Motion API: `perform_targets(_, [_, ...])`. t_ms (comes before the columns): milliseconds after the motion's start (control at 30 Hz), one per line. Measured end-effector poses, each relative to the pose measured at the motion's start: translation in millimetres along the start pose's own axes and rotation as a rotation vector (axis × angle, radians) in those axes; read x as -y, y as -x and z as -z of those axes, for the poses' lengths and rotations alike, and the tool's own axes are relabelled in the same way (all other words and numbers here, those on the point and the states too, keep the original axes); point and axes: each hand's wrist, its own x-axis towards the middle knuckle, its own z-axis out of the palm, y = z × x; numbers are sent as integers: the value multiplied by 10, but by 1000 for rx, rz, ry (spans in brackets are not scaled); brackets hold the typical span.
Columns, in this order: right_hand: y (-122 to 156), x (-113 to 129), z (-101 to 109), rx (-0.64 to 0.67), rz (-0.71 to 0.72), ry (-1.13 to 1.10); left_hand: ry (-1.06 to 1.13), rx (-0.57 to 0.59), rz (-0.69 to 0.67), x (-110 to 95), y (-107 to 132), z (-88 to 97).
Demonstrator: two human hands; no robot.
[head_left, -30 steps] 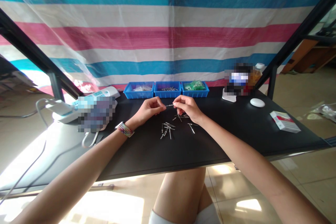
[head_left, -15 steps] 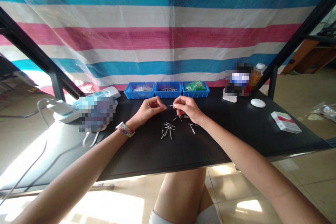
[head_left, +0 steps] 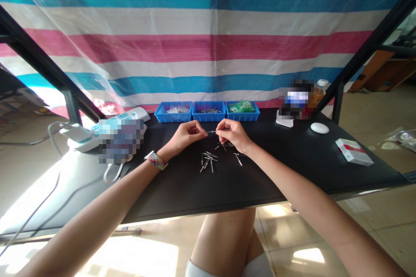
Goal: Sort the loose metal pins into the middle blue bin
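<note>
Between my two hands a thin silvery blind rivet (head_left: 211,132) is held level above the black table (head_left: 182,181). My left hand (head_left: 187,135) pinches one end of it with thumb and forefinger. The other end is in the pinch of my right hand (head_left: 236,136), with the fingertips partly hiding it. A loose pile of rivets (head_left: 208,159) lies on the table below and between the hands. More rivets (head_left: 226,144) lie beneath my right hand, partly covered by it, and a couple of others (head_left: 239,160) rest by its wrist.
Three blue bins stand in a row behind the hands: the left bin (head_left: 173,117) with clear bags, the middle bin (head_left: 208,117) with rivets, the right bin (head_left: 243,117) with green material. A power strip (head_left: 138,114) sits left; a white mouse (head_left: 320,128) and small box (head_left: 354,152) sit right.
</note>
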Motion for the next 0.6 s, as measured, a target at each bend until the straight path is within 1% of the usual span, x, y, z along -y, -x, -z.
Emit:
perform_targets(133, [-43,18,59,-79,87,33,-36,42,28,22,-8,9])
perform_targets(200, [-80,57,98,-155,161,64,-65,78,27,12,0,7])
perform_targets(300, [-165,147,138,-303,282,149,-147,160,10,-23,36,-11])
perform_targets(367, [-254,214,146,-400,363,253,-226,212,-15,-44,69,-28])
perform_targets(467, [-460,280,145,-495,488,472,-330,238,-95,-53,109,-48])
perform_targets(533, [-638,278,146,-519,553,614,-374,238,-152,-51,121,-52])
perform_targets(600, [-813,240,153,-501,555,740,-390,237,-184,-53,125,-50])
